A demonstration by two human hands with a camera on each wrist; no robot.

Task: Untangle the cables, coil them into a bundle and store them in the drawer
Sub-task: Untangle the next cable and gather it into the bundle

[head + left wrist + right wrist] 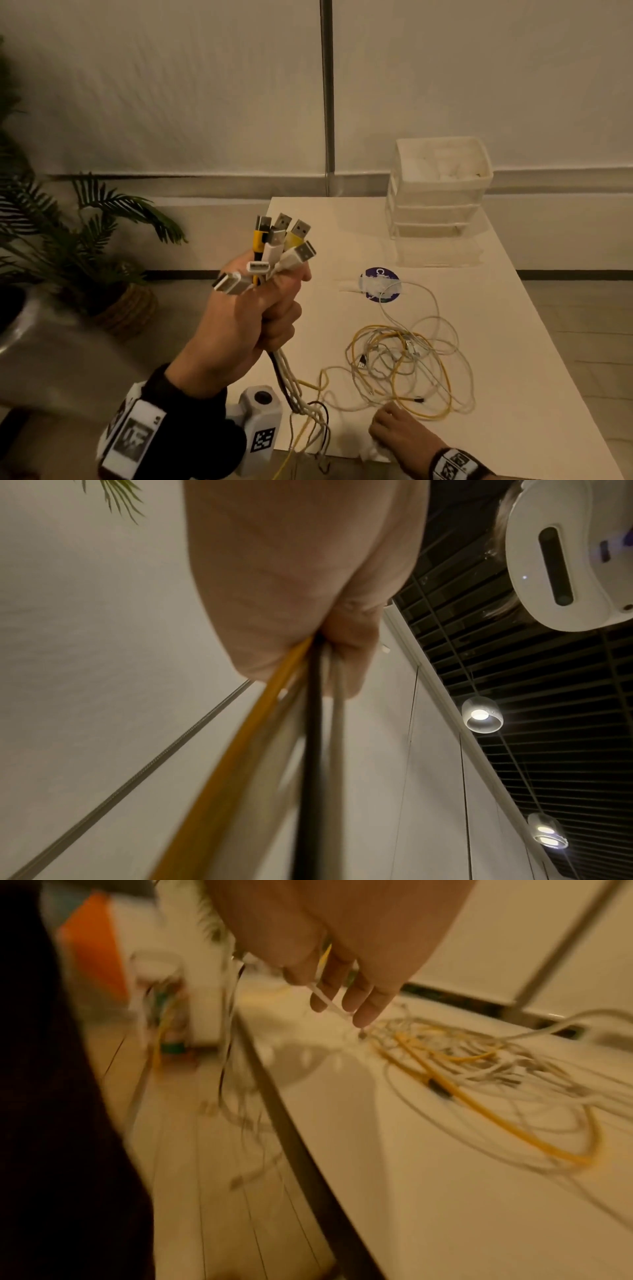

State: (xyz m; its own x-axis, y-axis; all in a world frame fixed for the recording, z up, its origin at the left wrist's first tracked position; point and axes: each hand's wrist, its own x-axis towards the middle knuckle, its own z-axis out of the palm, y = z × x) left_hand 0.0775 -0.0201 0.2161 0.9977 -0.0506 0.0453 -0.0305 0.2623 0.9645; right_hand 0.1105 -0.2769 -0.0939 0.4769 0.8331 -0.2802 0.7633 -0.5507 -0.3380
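My left hand (pixel 239 329) is raised, its fingers clamped around the cables (pixel 407 370) just below their plugs (pixel 274 246); the rest lies tangled on the table (pixel 513 394). My right hand (pixel 397 433) is low at the tangle; a white strand runs between its fingers (pixel 366 1012), which are nearly straight.

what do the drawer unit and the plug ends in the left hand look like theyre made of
Drawer unit: seems translucent white plastic with a slightly glossy finish; the tiers show faintly through its walls.
Plug ends gripped in the left hand: smooth white and yellow housings, probably moulded plastic, with grey tips that catch the light like bare metal.
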